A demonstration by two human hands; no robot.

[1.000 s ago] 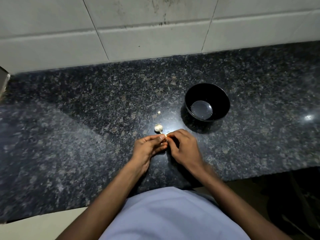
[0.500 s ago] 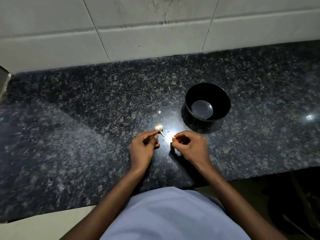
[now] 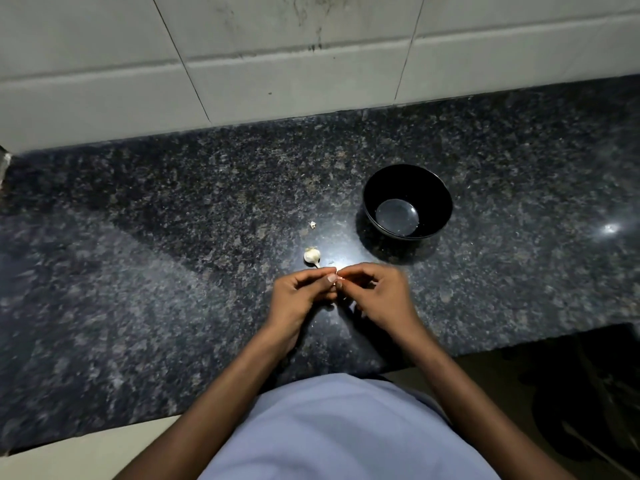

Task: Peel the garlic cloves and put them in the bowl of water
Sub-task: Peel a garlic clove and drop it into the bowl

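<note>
Head view: both hands' fingers (image 3: 333, 279) pinched together, clove between them mostly hidden.

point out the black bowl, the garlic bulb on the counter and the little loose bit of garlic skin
black bowl (image 3: 438, 188): head view, inner wall by the right rim
garlic bulb (image 3: 311, 255): head view, its white body
loose bit of garlic skin (image 3: 312, 224): head view, its middle

No readable text, label, brand, number or sign shows on anything in view.
</note>
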